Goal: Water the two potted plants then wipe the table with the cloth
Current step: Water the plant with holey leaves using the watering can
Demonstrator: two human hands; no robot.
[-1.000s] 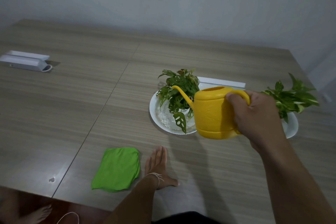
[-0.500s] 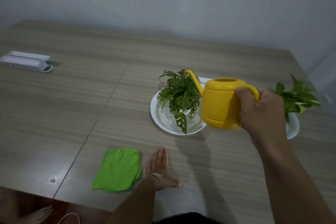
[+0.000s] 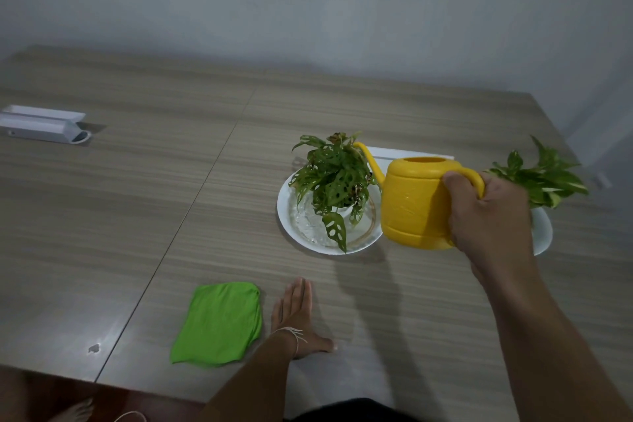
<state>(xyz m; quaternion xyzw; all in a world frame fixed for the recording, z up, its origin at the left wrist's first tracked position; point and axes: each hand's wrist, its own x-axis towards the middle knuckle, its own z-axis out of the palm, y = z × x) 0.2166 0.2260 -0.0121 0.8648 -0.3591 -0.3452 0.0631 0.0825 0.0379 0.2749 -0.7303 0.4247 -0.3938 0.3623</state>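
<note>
The right hand grips the handle of the yellow watering can, fingers curled through the loop, and holds it in the air between the two potted plants. Over the last second the can has come up from a forward tip to level, its spout rising out of the leaves of the holey-leaved plant, and the whole can has drifted a little toward the right. Water glistens in the white plate under that plant, so I judge the first pour is done and the can is likely on its way to the second plant, which stands in its own white dish just behind the right hand. That plant does not look watered yet, though the hand hides most of its dish. The left hand rests flat on the wooden table, fingers straight, holding nothing, just beside the folded green cloth, which lies untouched near the table's front edge. A white box sits well apart at far left
</note>
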